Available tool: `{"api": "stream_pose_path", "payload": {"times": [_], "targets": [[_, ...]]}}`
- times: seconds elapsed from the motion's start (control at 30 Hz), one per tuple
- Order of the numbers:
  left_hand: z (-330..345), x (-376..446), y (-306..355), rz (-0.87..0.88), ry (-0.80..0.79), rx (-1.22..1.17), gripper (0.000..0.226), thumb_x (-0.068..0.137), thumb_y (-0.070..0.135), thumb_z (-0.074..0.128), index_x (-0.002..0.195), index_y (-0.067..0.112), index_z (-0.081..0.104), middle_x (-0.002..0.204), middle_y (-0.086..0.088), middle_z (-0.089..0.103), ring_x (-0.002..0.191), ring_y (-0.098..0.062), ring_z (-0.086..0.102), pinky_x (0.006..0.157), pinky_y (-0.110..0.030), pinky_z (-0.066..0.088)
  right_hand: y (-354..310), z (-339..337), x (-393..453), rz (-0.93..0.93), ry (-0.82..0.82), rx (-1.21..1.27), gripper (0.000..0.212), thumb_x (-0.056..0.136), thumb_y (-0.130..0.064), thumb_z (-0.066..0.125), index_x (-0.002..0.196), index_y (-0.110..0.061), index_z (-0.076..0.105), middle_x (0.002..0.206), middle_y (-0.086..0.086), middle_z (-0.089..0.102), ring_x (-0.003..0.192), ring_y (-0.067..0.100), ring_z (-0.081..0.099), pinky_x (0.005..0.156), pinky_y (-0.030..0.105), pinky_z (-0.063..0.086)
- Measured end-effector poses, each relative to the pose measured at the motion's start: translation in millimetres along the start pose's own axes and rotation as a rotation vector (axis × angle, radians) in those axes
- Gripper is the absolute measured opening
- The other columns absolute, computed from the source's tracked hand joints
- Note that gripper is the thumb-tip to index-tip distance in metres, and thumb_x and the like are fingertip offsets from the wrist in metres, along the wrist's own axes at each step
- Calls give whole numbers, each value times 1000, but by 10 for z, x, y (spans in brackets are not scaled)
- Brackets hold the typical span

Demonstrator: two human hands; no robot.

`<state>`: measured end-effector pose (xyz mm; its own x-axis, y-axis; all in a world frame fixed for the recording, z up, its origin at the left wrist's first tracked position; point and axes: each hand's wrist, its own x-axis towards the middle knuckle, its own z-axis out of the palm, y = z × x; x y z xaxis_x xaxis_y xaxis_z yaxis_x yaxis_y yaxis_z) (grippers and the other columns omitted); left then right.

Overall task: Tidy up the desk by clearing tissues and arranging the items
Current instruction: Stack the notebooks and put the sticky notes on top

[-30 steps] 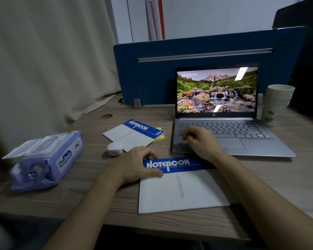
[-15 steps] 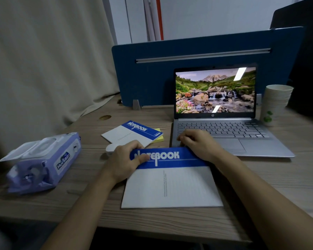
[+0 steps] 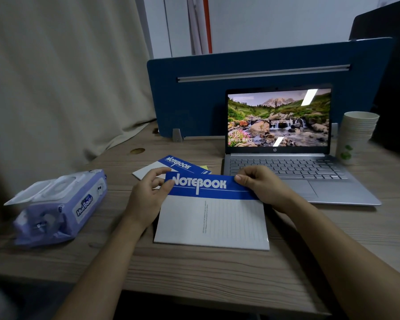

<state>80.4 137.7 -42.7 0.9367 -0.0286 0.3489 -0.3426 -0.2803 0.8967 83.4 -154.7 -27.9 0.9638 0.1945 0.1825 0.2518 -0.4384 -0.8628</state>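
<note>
A white notebook [image 3: 214, 221] with a blue "NOTEBOOK" band is lifted at its far edge above the wooden desk [image 3: 194, 273]. My left hand [image 3: 148, 195] pinches the band's left corner, and my right hand [image 3: 261, 185] pinches its right corner. Just behind it lies a second, smaller notebook [image 3: 178, 163] of the same design, angled, with a yellow pad [image 3: 204, 167] peeking out from under it. A purple wet-wipe pack [image 3: 60, 209] with its white lid flipped open lies at the left.
An open silver laptop [image 3: 286, 162] with a landscape on its screen stands at the right rear. A stack of paper cups [image 3: 356, 137] is right of it. A blue divider panel [image 3: 252, 72] closes the desk's back; a curtain hangs at the left.
Both hands have taken the big notebook by its blue top corners, raised that edge and slid it leftwards and away, toward the smaller notebook. The small white round thing is now hidden behind my left hand.
</note>
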Motion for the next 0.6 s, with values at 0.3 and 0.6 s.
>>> {"api": "stream_pose_path", "payload": {"times": [0.3, 0.6], "targets": [[-18, 6, -57, 5, -1, 66, 35, 95, 23, 61, 130, 27, 57, 114, 9, 66, 96, 2, 66, 65, -15, 52, -11, 42, 30, 116, 257, 154, 23, 99, -27, 53, 86, -10, 63, 80, 6, 68, 73, 17, 62, 59, 30, 45], [-124, 5, 83, -5, 49, -257, 36, 90, 16, 67, 124, 26, 60, 115, 1, 72, 103, -14, 70, 75, -26, 58, -162, 90, 34, 288, 246, 516, 21, 102, -15, 45, 101, -8, 65, 101, 14, 69, 92, 27, 70, 73, 43, 60]]}}
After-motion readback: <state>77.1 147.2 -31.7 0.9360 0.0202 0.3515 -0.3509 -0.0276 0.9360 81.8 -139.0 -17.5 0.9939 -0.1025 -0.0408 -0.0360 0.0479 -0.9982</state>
